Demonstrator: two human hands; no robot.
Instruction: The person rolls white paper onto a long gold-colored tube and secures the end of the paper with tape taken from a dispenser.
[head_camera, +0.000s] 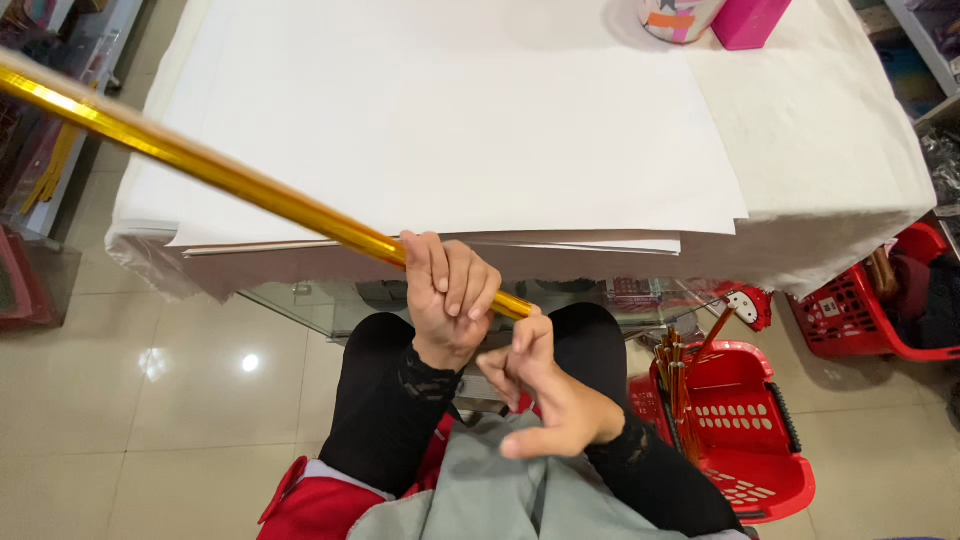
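A long shiny gold roll (200, 165) runs from the far left edge down toward the near centre, passing over the left corner of the tabletop (830, 130), which is draped in white cloth. A stack of large white paper sheets (450, 110) lies on the tabletop. The left hand (450, 290) is wrapped tight around the roll near its lower end. Just right of it, the right hand (545, 385) pinches the roll's tip with thumb and forefinger, its other fingers loosely curled. Farther right, a red basket (745, 430) on the floor holds thin rolled sticks (675, 375). A pink box (748, 20) sits at the tabletop's far edge.
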